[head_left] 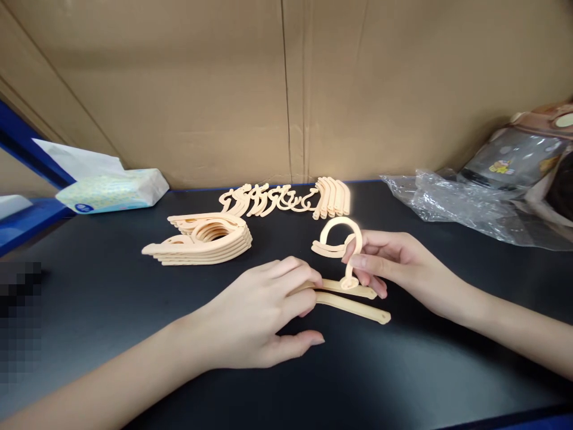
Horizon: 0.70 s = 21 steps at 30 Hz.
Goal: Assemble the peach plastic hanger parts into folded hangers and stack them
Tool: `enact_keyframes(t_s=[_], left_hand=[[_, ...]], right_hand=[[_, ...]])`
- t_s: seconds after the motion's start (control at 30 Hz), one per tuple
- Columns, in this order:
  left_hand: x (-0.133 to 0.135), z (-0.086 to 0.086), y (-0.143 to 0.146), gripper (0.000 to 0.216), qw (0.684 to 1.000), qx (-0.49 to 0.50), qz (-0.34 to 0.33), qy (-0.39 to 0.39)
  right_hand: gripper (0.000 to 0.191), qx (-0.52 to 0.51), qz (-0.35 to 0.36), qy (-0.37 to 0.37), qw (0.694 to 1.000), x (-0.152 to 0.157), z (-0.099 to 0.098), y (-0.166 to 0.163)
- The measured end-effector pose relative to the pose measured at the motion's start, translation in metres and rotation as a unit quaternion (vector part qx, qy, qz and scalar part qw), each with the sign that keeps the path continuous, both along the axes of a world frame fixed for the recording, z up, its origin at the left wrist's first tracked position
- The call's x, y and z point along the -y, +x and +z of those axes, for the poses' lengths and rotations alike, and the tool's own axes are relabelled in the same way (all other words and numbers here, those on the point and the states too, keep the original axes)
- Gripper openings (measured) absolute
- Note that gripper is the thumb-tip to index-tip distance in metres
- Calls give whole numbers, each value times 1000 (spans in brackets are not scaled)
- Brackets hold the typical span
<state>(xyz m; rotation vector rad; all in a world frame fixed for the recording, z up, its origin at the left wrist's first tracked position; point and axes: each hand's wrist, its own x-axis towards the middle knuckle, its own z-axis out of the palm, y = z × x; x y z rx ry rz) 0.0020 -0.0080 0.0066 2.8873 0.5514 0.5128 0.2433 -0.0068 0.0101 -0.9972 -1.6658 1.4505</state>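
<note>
A: Head view: what does each hand hold?

B: The right hand [394, 258] pinches a cream hook [359, 239] between thumb and fingers, curve uppermost, its flared base overlapping in view one of two slender strips [353, 307]. The left hand [266, 316] bends its fingers over the strips' left ends, thumb apart; whether it grips them cannot be told.

A: And the surroundings?

B: On the black worktop [286, 400], a stack of cream pieces [224, 249] lies left of centre. Farther back, hooked pieces [262, 202] form a row beside curved strips [335, 198]. Rear left: a tissue packet [116, 191].
</note>
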Motion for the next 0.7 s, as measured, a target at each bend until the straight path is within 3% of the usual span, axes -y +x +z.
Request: enact_keyframes(t_s=[0.5, 0.7], left_hand=[[-6, -1, -1, 9, 997, -35, 57, 38], [-8, 0, -3, 11, 996, -48, 72, 8]], right_hand=[[22, 24, 23, 6, 999, 1, 0, -1], [23, 31, 31, 8, 999, 1, -1, -1]])
